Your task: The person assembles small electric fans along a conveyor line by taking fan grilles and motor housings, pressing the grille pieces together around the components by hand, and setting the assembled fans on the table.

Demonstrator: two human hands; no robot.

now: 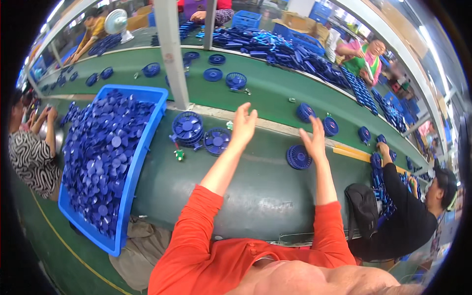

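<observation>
My left hand [244, 127] reaches over the near edge of the green conveyor belt, fingers stretched and holding nothing I can see. A blue round fan housing with a bladed rotor [216, 141] lies to its left on the dark bench. Beside that is a stack of fan housings [187, 129], with a small green circuit board [179, 155] just below. My right hand [314, 139] is held up near the belt's edge, fingers extended. Just beyond its fingertips, a blue fan grille [305, 112] sits on the belt. Another round grille [299, 157] lies on the bench left of this hand.
A large blue tray [129, 196] heaped with blue fan blades stands at my left. More fan parts lie along the green belt [268, 101]. A white post [171, 54] rises at the bench's far edge. Co-workers sit on both sides; a black bag [362, 209] lies at right.
</observation>
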